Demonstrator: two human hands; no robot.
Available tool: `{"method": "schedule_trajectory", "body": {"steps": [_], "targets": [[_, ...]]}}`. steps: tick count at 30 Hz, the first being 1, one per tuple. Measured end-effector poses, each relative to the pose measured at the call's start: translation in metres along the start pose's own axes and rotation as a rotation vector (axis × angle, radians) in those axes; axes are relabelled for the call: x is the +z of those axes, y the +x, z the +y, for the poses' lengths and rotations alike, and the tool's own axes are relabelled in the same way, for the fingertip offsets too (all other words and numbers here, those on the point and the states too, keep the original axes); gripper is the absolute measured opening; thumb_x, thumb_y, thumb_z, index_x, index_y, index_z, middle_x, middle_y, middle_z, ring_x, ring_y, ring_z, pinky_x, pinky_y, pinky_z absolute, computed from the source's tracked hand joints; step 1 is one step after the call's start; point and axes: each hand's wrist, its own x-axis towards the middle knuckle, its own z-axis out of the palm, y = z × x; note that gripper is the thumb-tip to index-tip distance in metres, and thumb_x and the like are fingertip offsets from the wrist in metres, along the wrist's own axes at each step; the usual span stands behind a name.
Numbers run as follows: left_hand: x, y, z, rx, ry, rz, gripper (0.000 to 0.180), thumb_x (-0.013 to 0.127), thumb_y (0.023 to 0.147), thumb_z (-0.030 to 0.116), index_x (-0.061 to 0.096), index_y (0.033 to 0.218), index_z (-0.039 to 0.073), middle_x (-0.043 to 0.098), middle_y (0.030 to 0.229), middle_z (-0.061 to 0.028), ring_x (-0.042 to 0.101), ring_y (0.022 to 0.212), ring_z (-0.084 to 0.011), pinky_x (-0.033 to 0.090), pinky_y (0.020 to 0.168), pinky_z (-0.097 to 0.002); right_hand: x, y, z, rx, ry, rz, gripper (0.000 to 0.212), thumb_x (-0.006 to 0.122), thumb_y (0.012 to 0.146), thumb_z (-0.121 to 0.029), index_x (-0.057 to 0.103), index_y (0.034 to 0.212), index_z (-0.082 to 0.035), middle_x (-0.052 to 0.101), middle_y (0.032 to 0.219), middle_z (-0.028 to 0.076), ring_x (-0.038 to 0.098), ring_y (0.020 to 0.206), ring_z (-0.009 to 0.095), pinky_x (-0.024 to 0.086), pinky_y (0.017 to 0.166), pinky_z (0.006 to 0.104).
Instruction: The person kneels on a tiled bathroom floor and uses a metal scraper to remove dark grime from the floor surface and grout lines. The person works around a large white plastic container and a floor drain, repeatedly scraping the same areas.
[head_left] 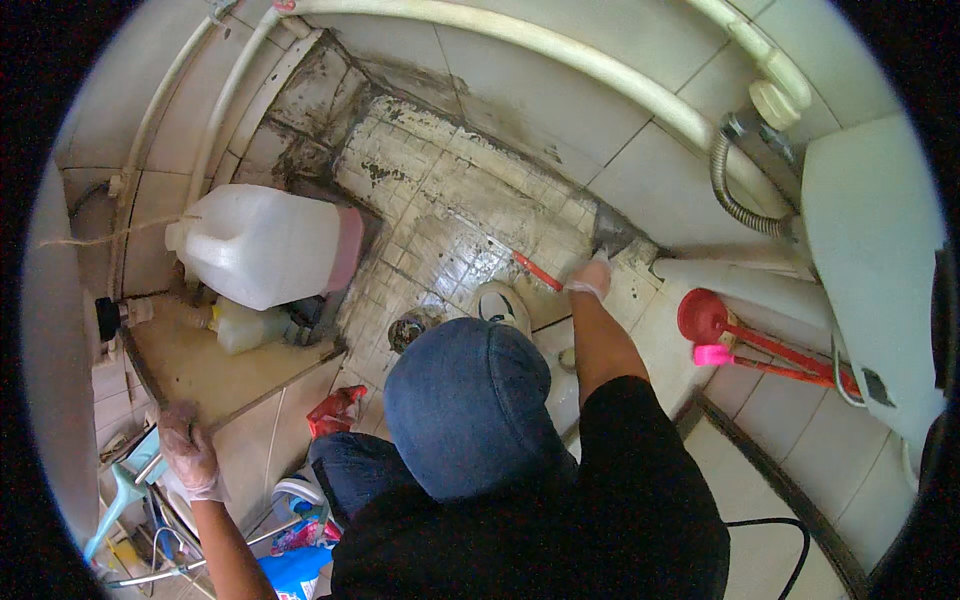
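My right hand [590,274], in a clear glove, reaches down to the floor near the far right corner, by a dark grey patch [612,232]. Its fingers look closed, but what they hold, if anything, is hidden. Just left of it is a thin tool with a red handle [538,271]; I cannot tell whether the hand touches it. My left hand [190,455], also gloved, rests at the near corner of a tan ledge [215,385] with its fingers laid along the edge. The tiled floor [400,225] is wet and stained.
A large white jug [262,245] and a small yellowish bottle [250,328] are by the ledge. A round drain [408,330] lies near my shoe [503,303]. A red plunger [703,315] and pink-ended tool [713,355] are at right. Pipes [520,38] line the walls; hangers [120,500] stand lower left.
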Motion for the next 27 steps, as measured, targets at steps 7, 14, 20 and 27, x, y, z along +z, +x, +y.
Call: {"method": "schedule_trajectory", "body": {"steps": [7,14,20,27], "targets": [[-0.021,0.006,-0.032,0.01,-0.035,0.041,0.036,0.058,0.078,-0.001,0.069,0.112,0.004,0.067,0.119,-0.0177,0.06,0.118,-0.0401,0.04,0.113,-0.0536,-0.019,0.045,-0.03,-0.251,-0.304,-0.178,0.031,0.066,0.092,-0.033,0.077,0.104,-0.007,0.075,0.108,0.012,0.073,0.099,0.029,0.059,0.078,0.0421],[-0.059,-0.024,-0.056,0.029,-0.073,0.098,0.036,0.057,0.076,-0.003,0.068,0.11,0.004,0.068,0.117,-0.0179,0.06,0.116,-0.0418,0.039,0.113,-0.0543,-0.058,-0.014,-0.025,-0.442,-0.782,-0.408,0.027,0.072,0.081,-0.026,0.08,0.103,-0.013,0.076,0.114,0.01,0.073,0.102,0.028,0.057,0.078,0.0413],[-0.081,-0.049,-0.065,-0.016,-0.141,0.074,0.034,0.057,0.079,-0.004,0.068,0.109,0.005,0.068,0.116,-0.0171,0.061,0.114,-0.0402,0.042,0.111,-0.0527,-0.117,-0.067,-0.033,-0.816,-1.005,-0.363,0.026,0.07,0.08,-0.023,0.08,0.101,-0.012,0.076,0.111,0.014,0.073,0.1,0.029,0.057,0.08,0.0404],[-0.056,-0.066,-0.056,0.049,-0.029,0.113,0.032,0.057,0.082,-0.004,0.068,0.11,0.005,0.068,0.116,-0.0169,0.062,0.113,-0.0396,0.044,0.109,-0.0495,-0.126,-0.094,-0.003,-0.687,-0.737,-0.29,0.029,0.06,0.087,-0.02,0.079,0.104,-0.006,0.075,0.113,0.014,0.073,0.103,0.031,0.058,0.086,0.0405]]}}
